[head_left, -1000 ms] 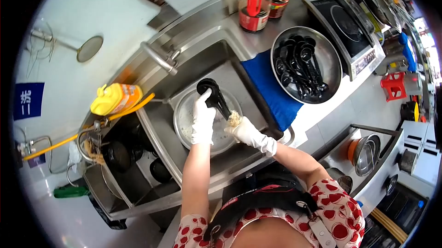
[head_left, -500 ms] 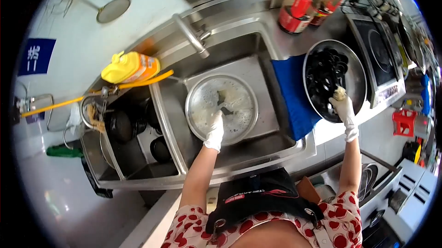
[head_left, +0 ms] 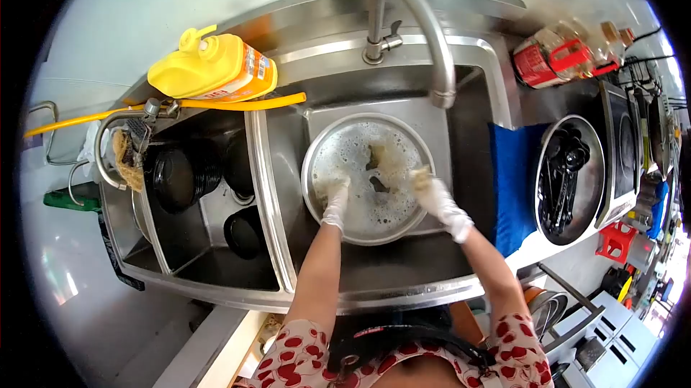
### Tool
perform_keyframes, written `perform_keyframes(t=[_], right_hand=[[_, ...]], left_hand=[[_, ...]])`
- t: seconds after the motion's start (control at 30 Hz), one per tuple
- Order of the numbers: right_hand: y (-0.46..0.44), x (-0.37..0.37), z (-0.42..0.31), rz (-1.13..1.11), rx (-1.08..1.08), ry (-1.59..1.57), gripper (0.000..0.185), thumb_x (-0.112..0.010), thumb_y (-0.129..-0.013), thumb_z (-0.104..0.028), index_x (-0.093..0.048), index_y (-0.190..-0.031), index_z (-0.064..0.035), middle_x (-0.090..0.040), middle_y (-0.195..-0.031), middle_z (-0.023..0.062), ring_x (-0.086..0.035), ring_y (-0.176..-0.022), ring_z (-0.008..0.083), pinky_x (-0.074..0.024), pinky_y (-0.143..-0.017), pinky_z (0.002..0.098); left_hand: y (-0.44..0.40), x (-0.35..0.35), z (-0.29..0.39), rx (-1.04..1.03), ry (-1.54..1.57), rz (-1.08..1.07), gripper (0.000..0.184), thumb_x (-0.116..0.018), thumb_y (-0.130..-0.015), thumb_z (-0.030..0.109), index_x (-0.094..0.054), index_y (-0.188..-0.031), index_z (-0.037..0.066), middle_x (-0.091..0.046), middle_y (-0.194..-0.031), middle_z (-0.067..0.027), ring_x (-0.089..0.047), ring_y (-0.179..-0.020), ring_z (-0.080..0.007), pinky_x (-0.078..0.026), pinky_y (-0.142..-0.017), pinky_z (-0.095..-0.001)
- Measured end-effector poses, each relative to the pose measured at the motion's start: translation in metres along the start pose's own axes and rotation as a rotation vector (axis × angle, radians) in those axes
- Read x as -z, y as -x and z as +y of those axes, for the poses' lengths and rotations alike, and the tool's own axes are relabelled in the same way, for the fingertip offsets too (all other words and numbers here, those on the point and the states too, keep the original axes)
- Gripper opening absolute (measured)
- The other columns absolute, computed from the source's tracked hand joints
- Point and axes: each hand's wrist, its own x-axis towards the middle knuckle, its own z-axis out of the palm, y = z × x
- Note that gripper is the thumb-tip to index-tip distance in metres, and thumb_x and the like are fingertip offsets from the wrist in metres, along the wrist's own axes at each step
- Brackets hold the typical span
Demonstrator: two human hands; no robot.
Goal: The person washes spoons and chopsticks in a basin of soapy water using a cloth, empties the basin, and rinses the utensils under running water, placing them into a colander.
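A round metal basin (head_left: 312, 211) of foamy water (head_left: 360, 140) sits in the sink. My left hand (head_left: 336, 197), in a white glove, is at the basin's left side with its fingers dipped in the suds. Foam hides whether they hold anything. On the right side, my gloved right hand (head_left: 436, 197) is closed around a pale, crumpled scrubber (head_left: 420, 176) over the basin's rim. Two dark shapes (head_left: 378, 184) show through the foam, too unclear to name. Black spoons (head_left: 565, 172) lie in a steel bowl (head_left: 594, 204) on the counter.
A curved faucet (head_left: 443, 78) hangs over the sink's right part. Black dishes (head_left: 176, 179) fill the left compartment beyond a metal divider (head_left: 265, 201). Nearby are a yellow jug (head_left: 209, 68), a yellow hose (head_left: 252, 105), a blue cloth (head_left: 512, 186) and bottles (head_left: 551, 57).
My right hand has moved left from the bowl of black spoons to the basin, still gripping the scrubber. My left hand has shifted toward the basin's left side. The view has turned.
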Motion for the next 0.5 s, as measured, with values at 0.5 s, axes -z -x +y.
perform_keyframes(t=[0.5], right_hand=[[-0.073,-0.061,-0.06,-0.348,-0.834,-1.126,0.016,-0.066,-0.081,-0.015,-0.059,-0.092,-0.006,-0.048,-0.058,0.0,-0.038,-0.04,0.011,-0.0295,-0.037,0.0285]], left_hand=[[0.01,0.005,0.076,-0.155,0.245,-0.47,0.033,-0.07,-0.078,0.017,-0.062,-0.105,0.001,-0.064,-0.096,-0.0031,-0.058,-0.084,-0.0136,-0.045,-0.079,-0.026]])
